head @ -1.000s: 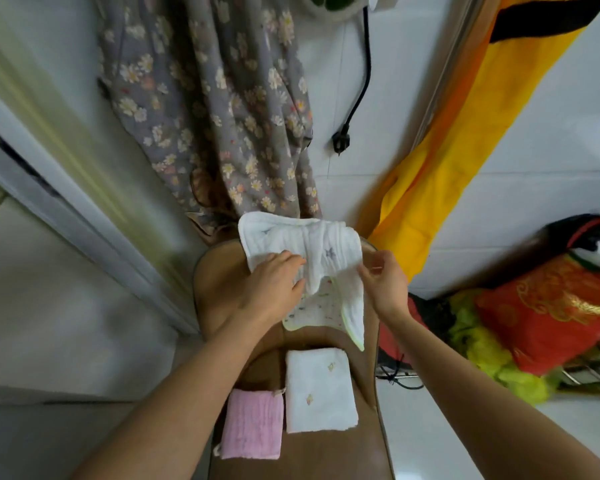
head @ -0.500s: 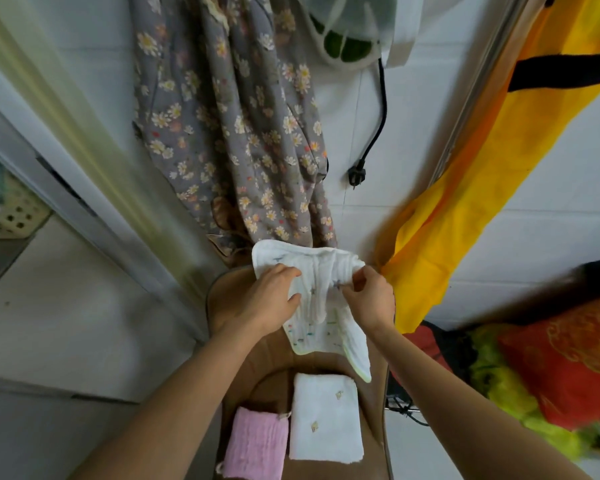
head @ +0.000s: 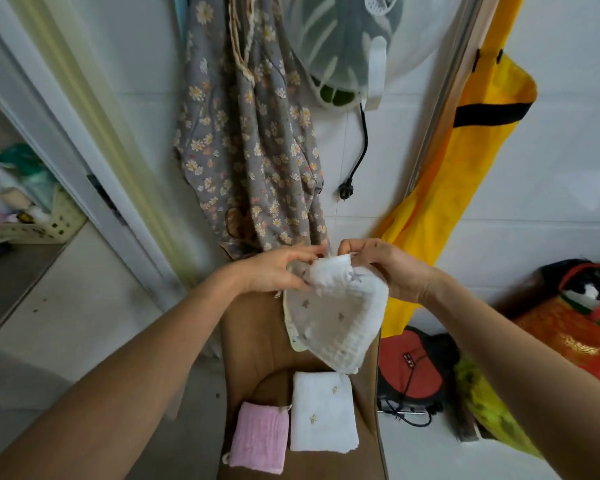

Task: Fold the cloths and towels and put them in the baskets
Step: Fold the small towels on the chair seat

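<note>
The left hand (head: 274,271) is pinching the upper left edge of a white printed cloth (head: 340,320) between thumb and fingertips, and the right hand (head: 392,268) is gripping the bunched top of the same cloth with curled fingers. Both hands are holding it up above the far end of a brown chair seat (head: 253,341), with the cloth hanging down in a loose, rounded shape toward the seat.

Nearer the person on that seat, a folded white cloth (head: 323,412) is lying flat, and a folded pink cloth (head: 258,438) is lying just beside it on the left, close to the seat's edge.

Beyond the chair, a floral garment (head: 250,150) is hanging against the wall, with a yellow fabric (head: 465,188) hanging to the right of the chair. Far to the chair's left, a pale perforated basket (head: 45,226) is sitting with cloths piled in it.
</note>
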Action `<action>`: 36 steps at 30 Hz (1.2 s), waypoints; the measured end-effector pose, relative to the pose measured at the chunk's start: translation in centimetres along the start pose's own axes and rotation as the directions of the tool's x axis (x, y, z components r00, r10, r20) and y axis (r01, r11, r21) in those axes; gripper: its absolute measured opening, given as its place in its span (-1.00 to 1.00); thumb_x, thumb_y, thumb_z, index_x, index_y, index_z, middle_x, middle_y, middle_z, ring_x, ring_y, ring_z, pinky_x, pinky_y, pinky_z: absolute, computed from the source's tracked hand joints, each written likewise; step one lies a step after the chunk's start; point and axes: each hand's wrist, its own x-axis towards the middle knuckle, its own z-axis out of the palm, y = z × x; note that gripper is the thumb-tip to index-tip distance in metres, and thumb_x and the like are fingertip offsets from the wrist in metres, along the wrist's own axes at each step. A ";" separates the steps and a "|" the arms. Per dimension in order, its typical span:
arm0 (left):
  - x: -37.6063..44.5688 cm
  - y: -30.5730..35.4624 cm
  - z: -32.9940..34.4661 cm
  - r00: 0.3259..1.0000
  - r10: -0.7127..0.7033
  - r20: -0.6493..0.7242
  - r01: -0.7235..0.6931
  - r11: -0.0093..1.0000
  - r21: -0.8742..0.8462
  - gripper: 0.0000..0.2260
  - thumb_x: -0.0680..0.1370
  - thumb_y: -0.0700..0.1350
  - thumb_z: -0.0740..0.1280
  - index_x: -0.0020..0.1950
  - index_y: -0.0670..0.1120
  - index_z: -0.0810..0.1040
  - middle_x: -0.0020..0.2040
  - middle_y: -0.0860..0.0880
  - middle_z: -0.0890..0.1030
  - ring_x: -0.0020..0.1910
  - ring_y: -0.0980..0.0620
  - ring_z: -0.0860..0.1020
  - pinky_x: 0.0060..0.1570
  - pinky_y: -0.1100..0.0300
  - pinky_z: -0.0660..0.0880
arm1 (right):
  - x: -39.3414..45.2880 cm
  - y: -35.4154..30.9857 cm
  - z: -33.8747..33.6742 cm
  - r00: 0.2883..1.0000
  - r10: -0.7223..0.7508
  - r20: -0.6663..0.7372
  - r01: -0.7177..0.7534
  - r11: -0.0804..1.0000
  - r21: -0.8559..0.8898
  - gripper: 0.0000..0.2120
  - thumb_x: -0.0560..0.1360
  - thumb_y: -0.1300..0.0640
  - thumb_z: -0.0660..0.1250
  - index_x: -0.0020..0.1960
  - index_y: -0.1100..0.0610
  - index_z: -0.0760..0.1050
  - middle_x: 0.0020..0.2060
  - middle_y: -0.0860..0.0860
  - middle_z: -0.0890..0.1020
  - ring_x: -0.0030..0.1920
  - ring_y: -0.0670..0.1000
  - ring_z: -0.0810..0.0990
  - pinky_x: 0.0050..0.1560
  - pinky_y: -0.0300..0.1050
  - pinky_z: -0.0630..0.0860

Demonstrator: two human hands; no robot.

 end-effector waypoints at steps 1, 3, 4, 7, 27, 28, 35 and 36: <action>-0.9 0.1 0.2 0.999 0.014 0.031 -0.015 0.998 0.054 -0.59 0.47 -0.14 0.45 0.30 0.06 0.52 0.46 0.21 0.29 0.48 0.22 0.07 0.46 0.18 -0.05 | -0.8 -0.3 0.5 1.000 0.003 -0.003 -0.003 1.000 -0.022 -0.95 0.36 0.27 0.24 -0.19 0.22 0.47 -0.35 0.07 0.55 -0.38 -0.03 0.53 -0.39 -0.24 0.47; -2.9 0.0 1.0 0.998 0.004 0.065 -0.011 0.995 0.101 -0.69 0.42 0.05 0.48 0.15 0.05 0.62 0.32 0.14 0.51 0.40 0.15 0.33 0.46 0.09 0.16 | -2.5 -0.3 1.7 1.000 0.009 -0.029 -0.011 0.999 -0.048 -0.94 0.41 0.25 0.27 -0.15 0.21 0.50 -0.32 0.10 0.58 -0.37 -0.02 0.56 -0.38 -0.22 0.49; -3.9 -0.3 1.6 0.998 -0.011 0.057 0.004 0.992 0.123 -0.66 0.38 0.15 0.49 0.06 0.02 0.64 0.19 0.07 0.61 0.27 0.07 0.49 0.39 0.01 0.31 | -3.4 0.0 2.3 0.999 0.011 -0.050 -0.015 0.997 -0.076 -0.95 0.44 0.26 0.29 -0.13 0.21 0.52 -0.29 0.11 0.59 -0.36 -0.01 0.57 -0.37 -0.22 0.51; -6.7 -2.6 3.3 0.999 -0.028 -0.031 0.032 0.989 0.142 -0.36 0.19 0.40 0.47 -0.07 -0.14 0.61 -0.12 -0.02 0.64 -0.14 0.01 0.58 0.07 -0.02 0.49 | -6.1 1.8 4.4 0.986 0.004 -0.168 -0.047 0.967 -0.250 -0.93 0.54 0.28 0.30 -0.06 0.25 0.56 -0.22 0.16 0.63 -0.30 0.00 0.62 -0.29 -0.18 0.55; -25.7 -15.5 25.8 0.953 -0.281 0.116 0.280 0.960 0.026 -0.59 0.57 -0.17 0.31 -0.47 -0.04 0.34 -0.43 0.02 0.28 -0.39 0.11 0.27 -0.33 0.21 0.27 | -20.3 25.8 19.7 0.847 0.315 -0.428 -0.531 0.531 -0.660 -0.96 0.45 0.25 0.38 -0.17 0.18 0.60 -0.30 0.00 0.56 -0.23 -0.03 0.51 -0.31 -0.37 0.37; -25.6 -16.5 26.8 0.956 -0.280 0.088 0.279 0.960 0.025 -0.57 0.57 -0.16 0.31 -0.49 -0.02 0.30 -0.44 0.03 0.26 -0.40 0.10 0.24 -0.31 0.18 0.22 | -20.0 26.9 19.5 0.846 0.309 -0.435 -0.533 0.515 -0.671 -0.94 0.45 0.24 0.38 -0.12 0.21 0.61 -0.28 0.00 0.55 -0.22 -0.04 0.49 -0.33 -0.41 0.33; -22.9 -20.1 31.1 0.931 -0.334 -0.147 0.327 0.942 -0.070 -0.59 0.57 -0.15 0.30 -0.47 -0.06 0.32 -0.47 0.01 0.28 -0.42 0.06 0.25 -0.35 0.17 0.18 | -16.5 32.3 16.5 0.846 0.139 -0.514 -0.500 0.538 -0.678 -0.92 0.46 0.23 0.35 -0.18 0.17 0.61 -0.35 -0.06 0.54 -0.26 -0.03 0.49 -0.37 -0.35 0.30; -22.5 -20.0 31.1 0.926 -0.329 -0.187 0.321 0.944 -0.075 -0.63 0.57 -0.14 0.30 -0.45 -0.06 0.41 -0.46 0.01 0.36 -0.42 0.04 0.30 -0.35 0.17 0.22 | -16.1 32.6 16.1 0.845 0.104 -0.524 -0.486 0.557 -0.673 -0.91 0.47 0.23 0.35 -0.20 0.15 0.59 -0.36 -0.09 0.53 -0.27 -0.04 0.48 -0.38 -0.35 0.29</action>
